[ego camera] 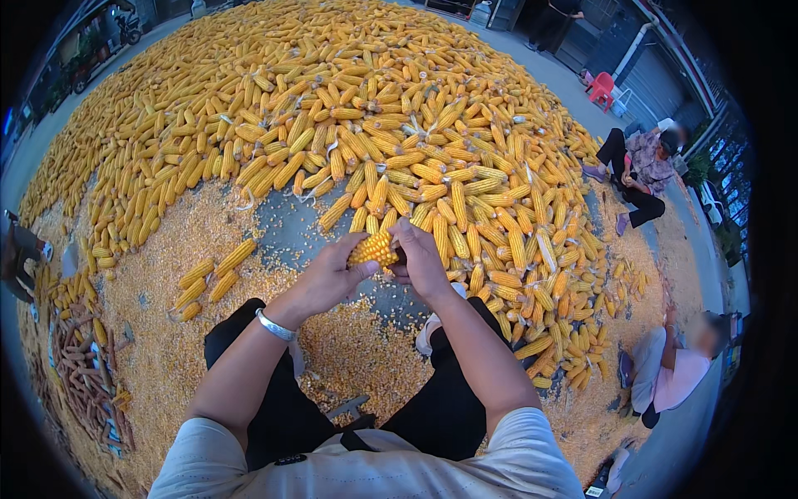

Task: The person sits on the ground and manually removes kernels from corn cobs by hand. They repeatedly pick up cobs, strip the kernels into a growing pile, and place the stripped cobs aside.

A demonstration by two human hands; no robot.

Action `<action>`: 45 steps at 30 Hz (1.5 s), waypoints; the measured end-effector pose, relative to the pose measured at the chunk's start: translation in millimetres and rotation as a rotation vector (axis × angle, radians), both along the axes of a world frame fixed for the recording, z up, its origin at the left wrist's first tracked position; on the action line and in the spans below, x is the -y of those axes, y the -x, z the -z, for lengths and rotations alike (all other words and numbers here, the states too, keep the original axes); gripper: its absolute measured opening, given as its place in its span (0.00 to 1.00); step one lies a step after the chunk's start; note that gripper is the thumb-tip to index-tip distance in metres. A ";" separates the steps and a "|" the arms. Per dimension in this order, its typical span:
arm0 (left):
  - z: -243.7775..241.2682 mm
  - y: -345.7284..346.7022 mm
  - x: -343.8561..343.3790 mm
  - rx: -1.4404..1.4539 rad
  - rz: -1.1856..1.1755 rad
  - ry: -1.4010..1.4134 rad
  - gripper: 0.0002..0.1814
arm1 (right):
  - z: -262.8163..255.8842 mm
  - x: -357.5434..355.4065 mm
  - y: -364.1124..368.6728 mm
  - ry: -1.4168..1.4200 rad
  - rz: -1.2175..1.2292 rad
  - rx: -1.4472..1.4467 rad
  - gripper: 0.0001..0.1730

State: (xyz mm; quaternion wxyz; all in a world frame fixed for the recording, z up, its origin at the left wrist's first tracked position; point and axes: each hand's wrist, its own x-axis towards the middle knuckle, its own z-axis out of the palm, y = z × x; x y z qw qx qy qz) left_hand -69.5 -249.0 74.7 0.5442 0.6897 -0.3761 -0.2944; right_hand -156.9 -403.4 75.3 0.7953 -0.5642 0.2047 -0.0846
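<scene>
An ear of yellow corn [373,249] is held between my two hands, above the ground in front of my knees. My left hand [329,272] wraps its left end, with the thumb along the lower side. At the other end, my right hand [425,262] grips the ear with its thumb on top. Something dark shows under the right fingers, too hidden to identify. Just beyond my hands lies a large heap of husked corn ears [374,125]. Loose kernels [368,349] cover the ground between my legs. A few separate ears [218,268] rest on kernels at the left.
Bare cobs [81,362] are piled at the far left. Two seated people [642,162] [673,374] are at the right, beside the heap's edge. A person's leg [19,256] shows at the left rim. A red plastic chair [601,87] stands at the upper right.
</scene>
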 end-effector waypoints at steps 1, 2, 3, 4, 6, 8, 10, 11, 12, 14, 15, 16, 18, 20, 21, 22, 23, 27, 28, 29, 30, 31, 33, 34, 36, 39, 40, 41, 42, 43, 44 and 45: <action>0.4 0.1 5.9 0.095 -0.008 -0.029 0.23 | 10.0 3.5 -2.9 0.228 -0.002 0.020 0.18; -2.7 1.9 9.1 -0.003 -0.013 -0.118 0.24 | 21.1 5.7 -6.7 0.455 -0.007 0.041 0.18; 3.9 2.6 11.4 0.002 -0.026 -0.110 0.24 | 30.7 5.3 -10.4 0.679 -0.016 0.064 0.18; 11.7 4.5 13.3 0.008 -0.038 -0.102 0.24 | 33.2 2.8 -10.0 0.671 0.038 0.103 0.17; 24.8 6.7 16.8 -0.026 -0.051 -0.045 0.25 | 40.1 6.4 -8.9 0.606 0.080 0.124 0.16; 35.0 6.5 18.6 -0.104 -0.059 0.052 0.26 | 44.0 8.3 -6.9 0.524 0.155 0.152 0.16; 38.3 6.2 24.8 -0.195 -0.057 0.064 0.26 | 48.7 12.3 -6.0 0.402 0.173 0.089 0.17; 39.4 5.9 27.6 -0.240 -0.056 0.069 0.26 | 51.6 13.7 -4.7 0.340 0.184 0.058 0.17; 39.6 5.4 31.5 -0.189 -0.061 0.079 0.27 | 53.0 16.5 -1.4 0.149 0.160 -0.004 0.20; 39.6 6.0 38.8 -0.084 -0.070 0.098 0.27 | 44.0 24.6 1.4 0.224 0.042 -0.036 0.20; 36.8 5.7 43.3 -0.028 -0.057 0.041 0.27 | 40.4 30.0 2.7 0.270 -0.010 -0.051 0.21; 33.7 5.9 46.9 0.029 -0.044 -0.015 0.28 | 46.8 27.5 0.6 0.619 0.079 0.049 0.19; 33.4 7.2 53.4 0.084 -0.023 -0.037 0.28 | 44.3 28.7 5.5 0.625 0.085 -0.024 0.19; 34.9 10.3 57.9 0.080 -0.011 0.030 0.28 | 45.3 28.9 8.0 0.660 0.153 0.017 0.17; 36.1 11.5 59.2 0.057 -0.007 0.037 0.28 | 46.7 30.1 9.2 0.673 0.172 0.035 0.17; 38.4 12.7 60.2 0.034 -0.004 0.045 0.28 | 48.2 31.4 10.8 0.685 0.191 0.054 0.17; 40.3 14.0 60.6 0.010 -0.002 0.052 0.28 | 49.9 32.0 12.2 0.698 0.209 0.072 0.17; 42.0 15.6 59.2 -0.031 0.005 0.079 0.28 | 55.6 31.8 13.7 0.618 0.246 0.107 0.18; 41.6 15.5 57.6 -0.074 0.008 0.081 0.28 | 52.3 30.5 13.7 0.587 0.251 0.085 0.19; 41.2 15.3 55.6 -0.117 0.010 0.083 0.27 | 50.3 29.4 13.7 0.556 0.254 0.063 0.19; 40.7 14.8 54.1 -0.109 0.005 0.056 0.26 | 52.5 29.8 13.7 0.545 0.230 0.051 0.19; 40.1 13.9 52.8 -0.101 0.000 0.029 0.25 | 56.7 31.6 13.1 0.534 0.206 0.038 0.20; 37.3 10.9 48.9 -0.174 -0.013 -0.060 0.24 | 56.4 33.2 10.7 0.567 0.126 0.020 0.20; 34.3 8.8 46.6 -0.254 -0.022 -0.122 0.24 | 52.0 33.2 8.8 0.611 0.071 0.015 0.21; 31.9 7.2 41.9 -0.353 -0.023 -0.157 0.23 | 42.6 25.9 7.1 0.700 0.012 -0.019 0.22; 33.0 6.5 36.0 -0.392 -0.013 -0.103 0.23 | 49.9 19.8 4.0 0.675 0.049 0.015 0.20; 33.1 6.3 34.2 -0.395 -0.018 -0.103 0.23 | 53.1 17.6 3.3 0.671 0.073 0.029 0.19; 32.7 6.1 32.3 -0.399 -0.023 -0.103 0.23 | 56.4 14.7 2.0 0.666 0.097 0.043 0.19; 32.6 5.7 29.7 -0.386 -0.030 -0.102 0.23 | 59.7 11.8 0.1 0.660 0.120 0.058 0.18; 32.4 5.6 26.9 -0.374 -0.037 -0.102 0.23 | 61.9 9.5 -2.1 0.624 0.136 0.069 0.19; 32.1 5.1 24.5 -0.361 -0.043 -0.101 0.23 | 63.6 7.6 -4.5 0.589 0.152 0.079 0.20; 32.2 4.1 21.9 -0.373 -0.057 -0.106 0.23 | 64.4 5.6 -7.2 0.552 0.166 0.091 0.20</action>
